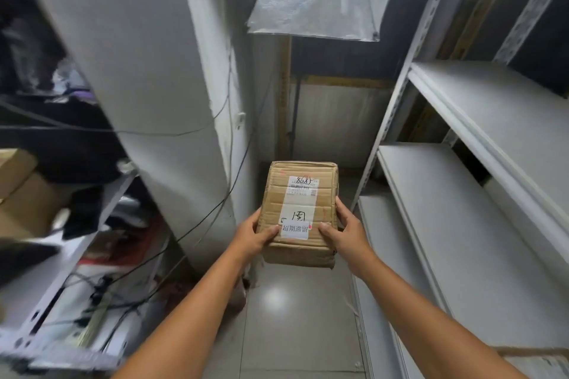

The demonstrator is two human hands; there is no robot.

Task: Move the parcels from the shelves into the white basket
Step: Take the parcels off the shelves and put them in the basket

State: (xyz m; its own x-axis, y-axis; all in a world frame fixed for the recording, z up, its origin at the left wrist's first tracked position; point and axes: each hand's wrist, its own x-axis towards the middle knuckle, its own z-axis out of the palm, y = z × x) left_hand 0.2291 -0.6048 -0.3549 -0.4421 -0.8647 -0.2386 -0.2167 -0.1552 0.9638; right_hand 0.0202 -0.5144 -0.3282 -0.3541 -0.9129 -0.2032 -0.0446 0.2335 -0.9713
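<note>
1. At the centre of the frame, you hold a brown rectangular cardboard parcel [300, 203] in the air above the pale glossy tiled floor [292, 301], touching neither set of shelves.
2. Your left grip [251, 235] is clamped on the parcel's near left corner, thumb lying across the top face.
3. Your right grip [348, 231] is clamped on the near right edge, thumb on top and fingers curled round the side.
4. On the top face, a white shipping label [303, 186] with handwritten numerals sits toward the far end, and a white sticker with printed characters [294, 231] lies between your thumbs.
5. Along the right of the frame runs white metal shelving [462, 224]. The corner of another cardboard parcel [535, 360] shows at the lower right.
6. Left of centre stands a grey square pillar [138, 71] with black cables [215, 215] hanging beside it. Further left is a cluttered white rack [77, 249], blurred, with brown cartons [18, 194].
</note>
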